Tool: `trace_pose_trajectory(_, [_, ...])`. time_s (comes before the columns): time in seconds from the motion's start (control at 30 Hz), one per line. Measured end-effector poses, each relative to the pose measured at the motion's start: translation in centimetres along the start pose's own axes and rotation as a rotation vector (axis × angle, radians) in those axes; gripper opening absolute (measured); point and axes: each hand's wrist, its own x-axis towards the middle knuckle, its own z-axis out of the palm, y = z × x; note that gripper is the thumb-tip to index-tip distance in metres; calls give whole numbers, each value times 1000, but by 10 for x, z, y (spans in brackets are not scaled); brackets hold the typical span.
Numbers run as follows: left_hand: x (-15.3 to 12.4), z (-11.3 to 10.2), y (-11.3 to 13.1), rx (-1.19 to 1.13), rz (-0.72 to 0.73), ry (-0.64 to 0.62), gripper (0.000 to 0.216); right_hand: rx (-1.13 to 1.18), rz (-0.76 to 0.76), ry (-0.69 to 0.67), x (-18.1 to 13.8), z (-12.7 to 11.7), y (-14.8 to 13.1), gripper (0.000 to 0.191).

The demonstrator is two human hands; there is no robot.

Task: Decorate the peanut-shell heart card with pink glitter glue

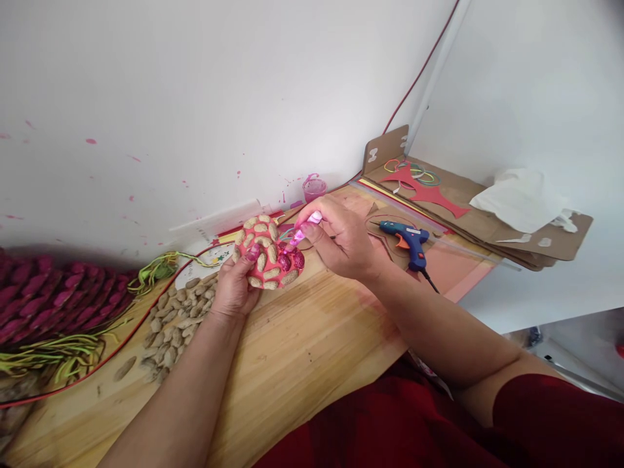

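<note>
My left hand (pixel 238 286) grips the lower left edge of a red disc with peanuts (pixel 263 250) stuck over its face, the thumb on top. A few peanuts (pixel 291 260) on its right side are coated dark pink; the others are plain tan. In my right hand (pixel 341 237) is a pink-stained paintbrush (pixel 303 235), pinched between thumb and fingers. Its tip meets the pink peanuts on the disc. Behind the disc stands a small cup of pink paint (pixel 314 188), near the wall.
Loose peanuts (pixel 178 325) lie on the wooden table (pixel 292 364) beside my left forearm. A blue glue gun (pixel 407 240) rests right of my right hand. Pink-painted stacked pieces (pixel 53 296) with green strings are at left; cardboard (pixel 448 182) with white tissue (pixel 519 198) is at right.
</note>
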Motion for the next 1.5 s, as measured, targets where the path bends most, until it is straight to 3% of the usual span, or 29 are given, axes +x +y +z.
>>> trace_pose_trajectory(0.3, [5,-7,-3,-12,44,4,35,0,-21,-5,0,0,-1,17])
trace_pose_trajectory(0.47, [6,-9,-5,-2,43,-16,34,76,41,-31,0,-1,-2,20])
trace_pose_trajectory(0.93, [2,-5,-1,5,-3,15,38,102,141,-17,1,-2,-1,30])
trace_pose_trajectory(1.23, [-4,2,1,21,-29,34,37,92,96,6,1,0,4,28])
trace_pose_trajectory(1.5, [-5,3,2,30,-30,11,42,84,147,-6,0,0,2,31])
